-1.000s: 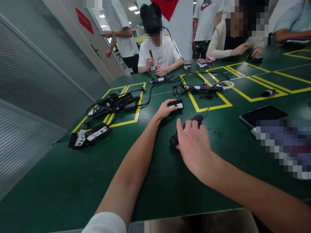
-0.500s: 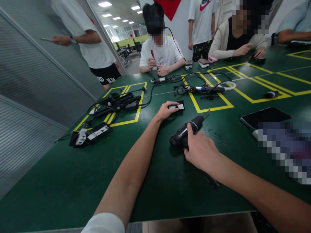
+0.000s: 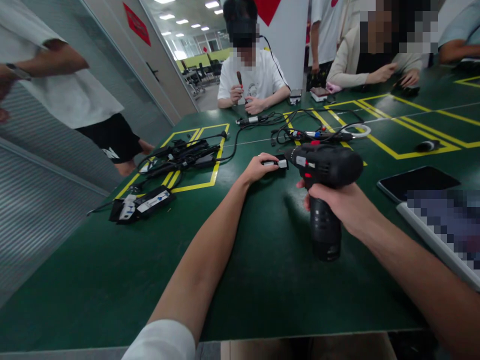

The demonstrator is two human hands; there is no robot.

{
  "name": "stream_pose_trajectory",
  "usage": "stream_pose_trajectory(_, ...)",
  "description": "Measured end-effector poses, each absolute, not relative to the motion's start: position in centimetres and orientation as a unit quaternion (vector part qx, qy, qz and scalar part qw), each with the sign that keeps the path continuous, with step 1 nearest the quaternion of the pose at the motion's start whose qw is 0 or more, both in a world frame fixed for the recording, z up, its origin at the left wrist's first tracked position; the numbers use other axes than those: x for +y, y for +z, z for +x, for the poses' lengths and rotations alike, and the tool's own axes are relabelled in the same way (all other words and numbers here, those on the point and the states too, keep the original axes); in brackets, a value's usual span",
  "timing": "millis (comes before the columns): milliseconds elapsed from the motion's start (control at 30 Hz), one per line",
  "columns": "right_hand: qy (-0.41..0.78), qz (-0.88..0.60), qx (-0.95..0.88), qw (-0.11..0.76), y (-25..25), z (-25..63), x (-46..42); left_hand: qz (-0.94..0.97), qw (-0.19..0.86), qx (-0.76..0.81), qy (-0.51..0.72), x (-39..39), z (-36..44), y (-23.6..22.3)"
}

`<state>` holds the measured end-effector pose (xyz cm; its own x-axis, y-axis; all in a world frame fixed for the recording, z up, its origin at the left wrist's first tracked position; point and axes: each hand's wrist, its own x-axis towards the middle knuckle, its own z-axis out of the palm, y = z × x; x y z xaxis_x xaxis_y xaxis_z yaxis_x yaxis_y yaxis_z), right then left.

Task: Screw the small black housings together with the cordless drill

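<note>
My right hand (image 3: 343,202) is wrapped round the grip of a black cordless drill (image 3: 330,165) with red details. The drill is held up over the table, its battery end down and its chuck facing left and away. Its bit is hard to make out. My left hand (image 3: 258,169) grips a small black case (image 3: 284,159) with a white part in it, flat against the table. The drill's chuck is close to the right of this case in the view; the gap between them cannot be judged.
Bundled black cables (image 3: 183,160) lie at left, with an opened black box (image 3: 153,200) before them. More cables and a pen-like tool (image 3: 328,135) lie ahead. A phone (image 3: 418,182) rests at right. Across the green table (image 3: 112,280) a seated person holds a screwdriver (image 3: 239,80).
My right hand has raised the drill from low over the table and turned it from pointing right to pointing left. My left hand stays on the case. A standing person at left has shifted leftward.
</note>
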<state>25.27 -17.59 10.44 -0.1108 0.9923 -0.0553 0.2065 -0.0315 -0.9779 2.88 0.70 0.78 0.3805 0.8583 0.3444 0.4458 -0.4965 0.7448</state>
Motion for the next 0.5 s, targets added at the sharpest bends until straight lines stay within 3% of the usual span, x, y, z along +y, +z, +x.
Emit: stream_pose_trajectory(500, 0.544, -0.533, -0.496, 0.417, 10.19, 25.9, -18.03, 0.768, 0.296, 0.425, 0.378, 0.85, 2.89, 0.49)
